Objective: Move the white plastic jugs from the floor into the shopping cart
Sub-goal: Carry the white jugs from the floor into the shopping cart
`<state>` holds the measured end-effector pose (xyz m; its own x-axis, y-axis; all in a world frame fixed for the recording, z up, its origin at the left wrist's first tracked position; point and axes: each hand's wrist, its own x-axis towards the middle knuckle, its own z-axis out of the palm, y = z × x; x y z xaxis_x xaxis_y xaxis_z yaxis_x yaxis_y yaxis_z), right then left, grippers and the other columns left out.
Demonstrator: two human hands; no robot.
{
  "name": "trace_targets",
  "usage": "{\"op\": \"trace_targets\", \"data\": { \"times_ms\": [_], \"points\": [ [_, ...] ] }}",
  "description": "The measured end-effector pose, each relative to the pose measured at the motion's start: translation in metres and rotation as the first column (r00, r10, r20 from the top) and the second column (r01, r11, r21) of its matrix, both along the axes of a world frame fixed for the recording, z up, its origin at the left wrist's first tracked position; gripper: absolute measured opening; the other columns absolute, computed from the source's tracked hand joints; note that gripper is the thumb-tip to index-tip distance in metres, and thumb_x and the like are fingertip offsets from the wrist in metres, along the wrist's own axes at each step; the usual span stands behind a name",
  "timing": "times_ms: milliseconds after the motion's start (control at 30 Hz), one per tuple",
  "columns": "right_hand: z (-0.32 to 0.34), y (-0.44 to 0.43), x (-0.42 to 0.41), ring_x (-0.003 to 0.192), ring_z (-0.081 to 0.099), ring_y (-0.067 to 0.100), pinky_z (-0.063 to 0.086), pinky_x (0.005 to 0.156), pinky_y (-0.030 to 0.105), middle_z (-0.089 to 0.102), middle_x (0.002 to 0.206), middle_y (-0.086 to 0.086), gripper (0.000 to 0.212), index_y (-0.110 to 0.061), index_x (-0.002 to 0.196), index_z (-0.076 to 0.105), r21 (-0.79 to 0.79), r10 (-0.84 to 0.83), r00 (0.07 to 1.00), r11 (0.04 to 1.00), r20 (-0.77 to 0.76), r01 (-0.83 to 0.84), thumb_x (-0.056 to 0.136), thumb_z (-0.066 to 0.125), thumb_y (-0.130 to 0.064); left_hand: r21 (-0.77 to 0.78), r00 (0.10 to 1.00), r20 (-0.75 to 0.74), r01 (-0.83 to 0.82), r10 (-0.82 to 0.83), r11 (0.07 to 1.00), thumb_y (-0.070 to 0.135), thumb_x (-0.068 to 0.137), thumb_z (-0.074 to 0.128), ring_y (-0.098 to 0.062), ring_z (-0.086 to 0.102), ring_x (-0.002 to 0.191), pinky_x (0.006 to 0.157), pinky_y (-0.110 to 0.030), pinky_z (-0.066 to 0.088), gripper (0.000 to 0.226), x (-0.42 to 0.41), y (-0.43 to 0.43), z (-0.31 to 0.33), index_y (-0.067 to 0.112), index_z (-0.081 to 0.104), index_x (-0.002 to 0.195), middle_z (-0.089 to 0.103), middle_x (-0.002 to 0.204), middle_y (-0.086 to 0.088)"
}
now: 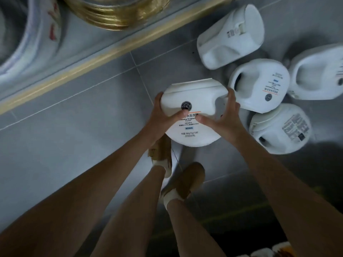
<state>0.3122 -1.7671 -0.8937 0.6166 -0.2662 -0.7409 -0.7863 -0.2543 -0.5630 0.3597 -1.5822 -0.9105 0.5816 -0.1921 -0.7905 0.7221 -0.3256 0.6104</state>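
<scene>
1. Above the person's feet, and clear of the grey tiled floor (74, 127) as far as I can judge, the held jug (193, 97) is clamped between both hands. The left hand (163, 112) wraps its left side with the thumb laid across the label. The right hand (226, 115) spreads over the right side, by the handle hollow.
2. Handling: the jug is smooth moulded white plastic, probably stiff-walled but with a little give under a squeeze. Its surface looks glossy, so palms could slip. The label reads laundry capsules, so I judge the contents loose and of moderate weight, apt to shift when tilted. It should not be fragile.
3. Where to hold: the two-palm grip suits the broad body. The moulded handle opening, plain on the middle jug (259, 84), would likely give a surer one-handed carry.
4. Still to move: the far jug (232, 36), the middle jug, the edge jug (319, 75) and the near jug (280, 128) lie on the floor to the right, crowded close together.
5. Room: the light is dim. A gold-edged step (111, 52) runs diagonally at upper left, carrying a gold ringed object (115, 12) and a pale round vessel (27, 43). Brown slippers (187, 180) stand directly under the load. The shopping cart is not in view.
</scene>
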Motion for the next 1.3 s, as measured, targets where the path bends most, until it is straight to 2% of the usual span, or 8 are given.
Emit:
{"op": "trace_targets", "data": {
  "times_ms": [167,333,567,667,800,933,1167,1300],
  "points": [
    [0.115,0.016,0.014,0.134,0.029,0.025,0.034,0.091,0.031,0.018,0.145,0.006,0.116,-0.036,0.148,0.001,-0.003,0.061,0.998,0.998,0.014,-0.061,0.067,0.084,-0.037,0.008,0.999,0.043,-0.027,0.026,1.0,0.017,0.077,0.076,-0.007,0.055,0.105,0.08,-0.02,0.053,0.085,0.011,0.017,0.117,0.021,0.021,0.141,0.05,0.121,0.007],
    [0.257,0.032,0.026,0.14,0.024,0.03,0.036,0.107,0.048,0.013,0.151,0.006,0.119,-0.038,0.148,0.0,-0.013,0.141,0.987,0.99,0.08,-0.141,0.064,0.084,-0.041,-0.014,0.983,0.122,-0.133,0.134,0.991,0.023,0.071,0.081,-0.01,0.058,0.102,0.082,-0.028,0.053,0.09,0.009,0.037,0.265,0.027,0.023,0.139,0.054,0.115,0.008],
    [0.451,0.076,0.017,0.129,0.029,0.019,0.035,0.108,0.045,0.031,0.132,0.001,0.119,-0.03,0.146,0.014,-0.079,0.221,0.925,0.975,0.309,-0.207,0.052,0.084,-0.049,-0.11,0.913,0.292,-0.264,0.285,0.958,0.005,0.077,0.074,0.0,0.057,0.094,0.063,-0.009,0.05,0.082,-0.021,0.077,0.458,0.017,0.022,0.14,0.054,0.113,0.006],
    [0.521,0.105,0.02,0.124,0.028,0.012,0.037,0.107,0.045,0.028,0.136,0.002,0.117,-0.032,0.147,0.012,-0.083,0.279,0.868,0.959,0.411,-0.27,0.058,0.087,-0.042,-0.132,0.834,0.412,-0.343,0.366,0.93,-0.001,0.075,0.074,0.004,0.055,0.092,0.067,-0.009,0.05,0.084,-0.031,0.107,0.535,0.011,0.023,0.142,0.053,0.111,0.009],
    [0.604,0.158,0.029,0.13,0.028,0.014,0.029,0.11,0.035,0.024,0.137,0.001,0.117,-0.033,0.149,0.006,-0.103,0.365,0.742,0.921,0.562,-0.376,0.063,0.086,-0.037,-0.11,0.72,0.56,-0.424,0.409,0.899,0.018,0.074,0.079,-0.003,0.054,0.105,0.081,-0.014,0.049,0.094,-0.047,0.164,0.625,0.021,0.018,0.146,0.049,0.119,0.011],
    [0.675,0.229,0.03,0.131,0.03,0.012,0.031,0.106,0.03,0.028,0.14,-0.002,0.118,-0.03,0.147,0.016,-0.102,0.421,0.595,0.864,0.685,-0.494,0.051,0.083,-0.05,-0.142,0.558,0.686,-0.526,0.466,0.839,0.025,0.069,0.083,-0.005,0.053,0.109,0.083,-0.016,0.048,0.095,-0.075,0.229,0.698,0.023,0.023,0.143,0.048,0.122,0.011],
    [0.756,0.38,0.008,0.123,0.024,0.003,0.027,0.103,0.025,0.019,0.138,-0.006,0.114,-0.034,0.148,0.007,-0.162,0.504,0.355,0.724,0.787,-0.67,0.065,0.085,-0.032,-0.187,0.284,0.826,-0.676,0.487,0.712,0.012,0.075,0.078,0.027,0.051,0.079,0.064,-0.001,0.043,0.068,-0.143,0.357,0.778,0.029,0.031,0.12,0.047,0.103,0.021],
    [0.776,0.489,-0.017,0.127,0.033,0.008,0.033,0.111,0.035,0.016,0.13,-0.009,0.119,-0.036,0.147,0.006,-0.171,0.516,0.261,0.646,0.816,-0.744,0.06,0.087,-0.034,-0.209,0.182,0.856,-0.734,0.483,0.646,0.028,0.067,0.083,0.021,0.052,0.091,0.076,-0.009,0.048,0.08,-0.19,0.451,0.801,0.029,0.032,0.128,0.048,0.111,0.02]
  ]
}}
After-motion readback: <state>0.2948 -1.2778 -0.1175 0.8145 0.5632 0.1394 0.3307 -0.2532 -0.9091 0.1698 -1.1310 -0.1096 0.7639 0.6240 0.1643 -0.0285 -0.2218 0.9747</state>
